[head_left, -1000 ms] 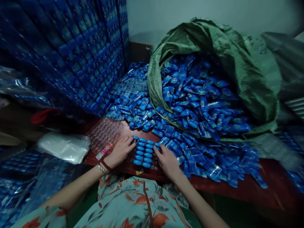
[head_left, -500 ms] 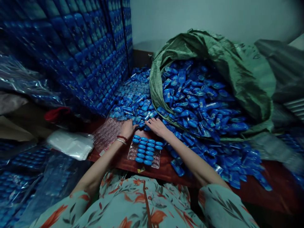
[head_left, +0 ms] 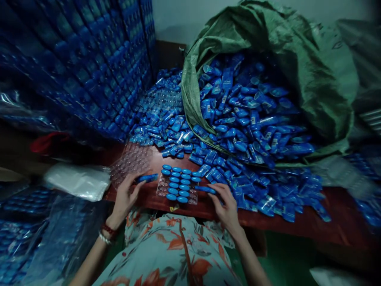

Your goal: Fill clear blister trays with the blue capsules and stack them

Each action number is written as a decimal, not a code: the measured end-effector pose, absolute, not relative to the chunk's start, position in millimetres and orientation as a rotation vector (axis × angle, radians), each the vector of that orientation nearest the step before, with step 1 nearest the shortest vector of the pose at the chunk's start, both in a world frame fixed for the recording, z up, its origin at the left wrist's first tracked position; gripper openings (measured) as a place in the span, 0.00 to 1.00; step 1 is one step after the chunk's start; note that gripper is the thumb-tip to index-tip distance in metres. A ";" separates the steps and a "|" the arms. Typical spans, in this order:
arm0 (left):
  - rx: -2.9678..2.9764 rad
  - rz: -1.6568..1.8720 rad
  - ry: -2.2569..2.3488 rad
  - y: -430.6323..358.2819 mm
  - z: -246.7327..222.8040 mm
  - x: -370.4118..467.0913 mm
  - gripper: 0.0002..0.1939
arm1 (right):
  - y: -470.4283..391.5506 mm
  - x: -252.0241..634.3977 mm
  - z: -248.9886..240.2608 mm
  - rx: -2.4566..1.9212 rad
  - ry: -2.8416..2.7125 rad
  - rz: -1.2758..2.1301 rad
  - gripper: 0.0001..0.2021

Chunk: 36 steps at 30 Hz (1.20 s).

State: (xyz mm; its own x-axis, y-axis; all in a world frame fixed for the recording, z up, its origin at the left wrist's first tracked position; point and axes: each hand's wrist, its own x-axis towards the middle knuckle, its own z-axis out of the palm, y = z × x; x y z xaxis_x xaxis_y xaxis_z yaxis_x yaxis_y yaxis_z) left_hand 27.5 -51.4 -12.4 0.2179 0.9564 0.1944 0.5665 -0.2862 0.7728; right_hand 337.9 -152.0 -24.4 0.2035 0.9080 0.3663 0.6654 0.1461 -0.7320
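A clear blister tray (head_left: pixel 193 197) lies near the table's front edge, its middle columns and top row filled with glossy blue oval pieces (head_left: pixel 174 185). On its left side, my left hand (head_left: pixel 127 194) pinches a blue packet (head_left: pixel 147 178) that points toward the tray. My right hand (head_left: pixel 225 200) grips another blue packet (head_left: pixel 206 189) at the tray's right edge. Some pockets along both sides of the tray hold no blue piece. Beyond the tray spreads a pile of loose blue packets (head_left: pixel 178 135).
A large green sack (head_left: pixel 192 83) spills blue packets at the right. Blue packs are stacked high (head_left: pixel 89 67) at the left. Empty clear trays (head_left: pixel 131 161) and folded white plastic (head_left: pixel 77 182) lie left on the red table (head_left: pixel 342 214).
Both hands have come back from the pile and moved apart to either side of the tray, each now with a blue packet. The view has shifted slightly.
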 end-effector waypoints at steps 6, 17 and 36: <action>2.239 0.902 1.261 -56.5 -38.0 52.8 0.10 | -147.0 326.3 -53.7 -1.480 -1.854 0.213 0.18; 2.744 0.319 0.741 -34.4 -14.7 68.5 0.16 | -123.7 319.4 -13.3 -1.669 -2.532 0.038 0.15; 2.605 0.086 1.304 78.4 -29.3 126.7 0.11 | 47.7 279.9 -3.2 -1.307 -2.919 -0.112 0.14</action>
